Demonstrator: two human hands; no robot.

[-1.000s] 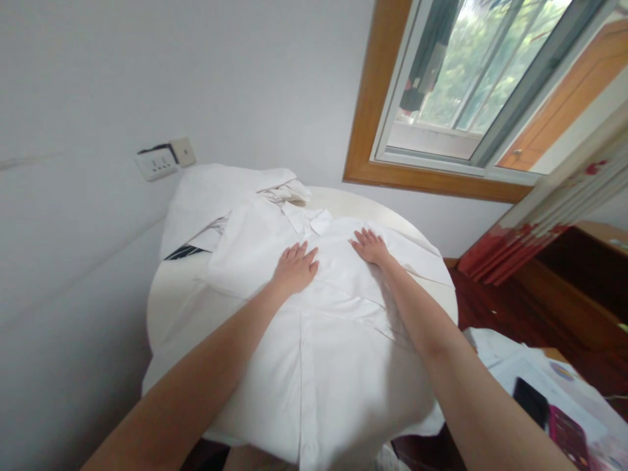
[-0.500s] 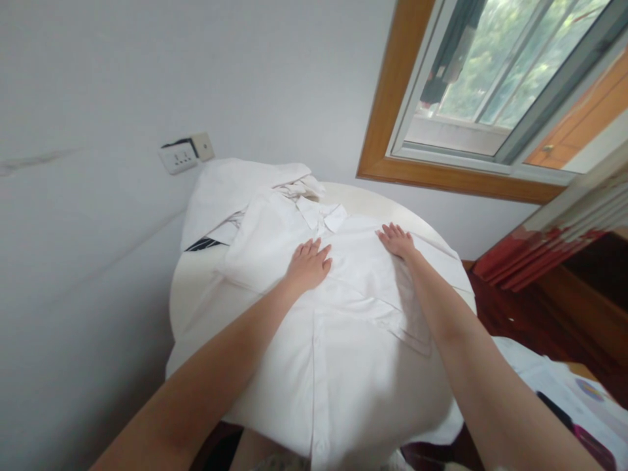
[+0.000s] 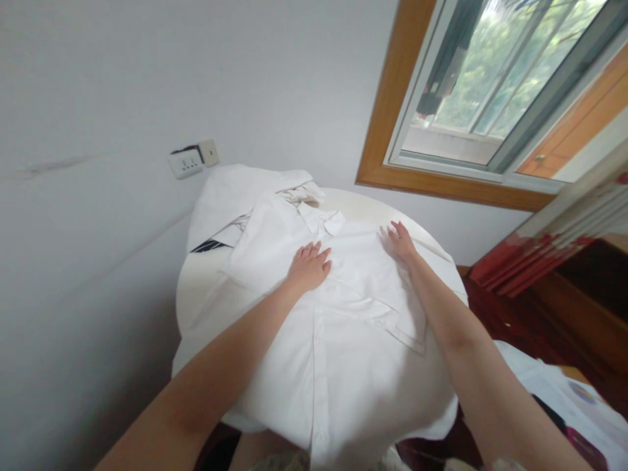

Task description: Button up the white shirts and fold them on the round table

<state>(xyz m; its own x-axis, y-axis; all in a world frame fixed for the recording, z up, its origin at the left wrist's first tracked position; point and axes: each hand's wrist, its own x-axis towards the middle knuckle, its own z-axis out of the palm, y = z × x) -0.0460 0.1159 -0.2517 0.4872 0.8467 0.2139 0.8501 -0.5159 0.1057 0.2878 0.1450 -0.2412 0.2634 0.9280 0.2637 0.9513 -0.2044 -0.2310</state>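
A white button-up shirt (image 3: 363,366) lies spread over a round, pale table (image 3: 363,199), its collar pointing toward the wall and its hem hanging over the near edge. My left hand (image 3: 310,267) rests flat on the shirt just below the collar, fingers spread. Over the shirt's upper right part is my right hand (image 3: 400,241), its fingers stretched out and tilted up slightly from the cloth. Neither hand grips anything. Creases run across the shirt between the hands and the chest pocket area.
Bunched white cloth (image 3: 245,186) lies at the table's back left, against the wall with a socket (image 3: 186,163). A wood-framed window (image 3: 456,186) is at the upper right, beside a red and white curtain (image 3: 540,252). White papers or bags (image 3: 534,373) lie at the lower right.
My right hand has lifted a little, its fingers rising off the shirt. My left hand stays in place. The view has shifted slightly.
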